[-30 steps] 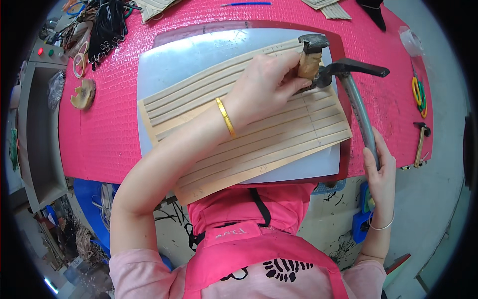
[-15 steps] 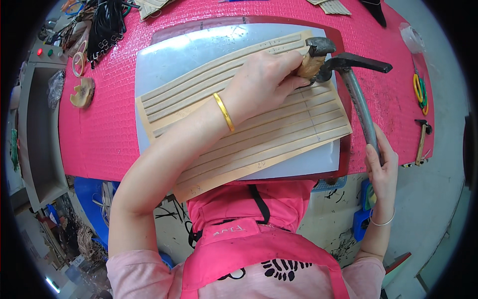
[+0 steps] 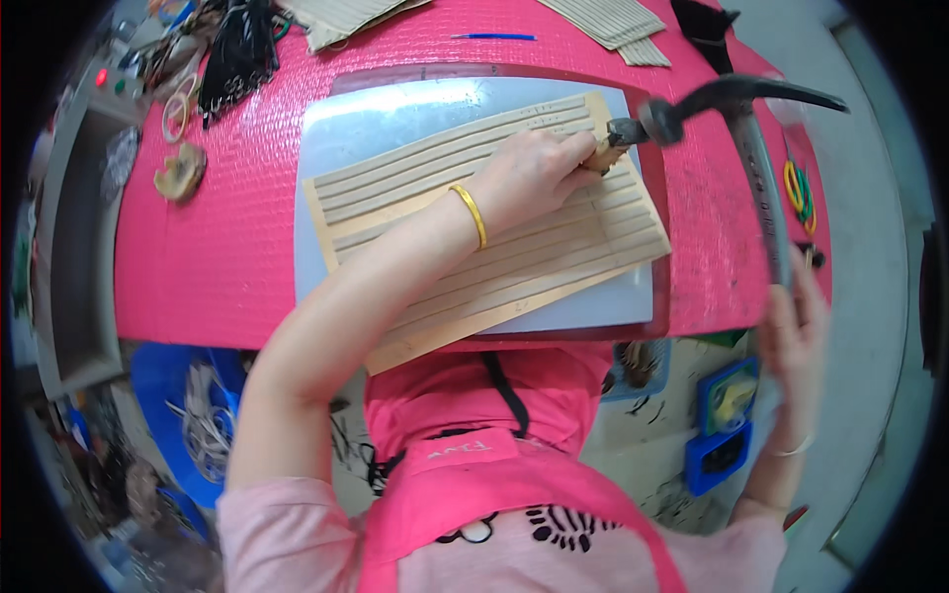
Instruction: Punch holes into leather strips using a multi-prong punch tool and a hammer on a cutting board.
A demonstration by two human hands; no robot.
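Note:
My left hand (image 3: pixel 529 173) reaches across the table, fingers closed round a punch-like tool (image 3: pixel 621 138) with a tan-wrapped grip and dark metal end. That tool stands over the right part of a pale paper sheet (image 3: pixel 435 344) carrying rows of beige strips (image 3: pixel 554 259). Small marks dot the strips near the sheet's far edge. Under the sheet lies a whitish board (image 3: pixel 395 117), itself on a dark red one (image 3: pixel 656 296). My right hand (image 3: pixel 794 331), slightly blurred, grips the lower handle of a hammer (image 3: pixel 759 178). The hammer's face is a short gap right of the punch's metal end; its working tip is hidden.
Striped pieces (image 3: pixel 608 25) and a blue pen (image 3: pixel 494 37) lie along the far side. Black cords (image 3: pixel 237 64), tape rolls (image 3: pixel 178 109) and a chipped tan lump (image 3: pixel 180 174) sit left. Scissors (image 3: pixel 799 198) rest at the right edge. A blue tub (image 3: pixel 163 395) stands below left.
The hammer head has moved off to the right of the punch, with my right hand shifting right. My left hand keeps its grip on the punch. The whole view has shifted slightly.

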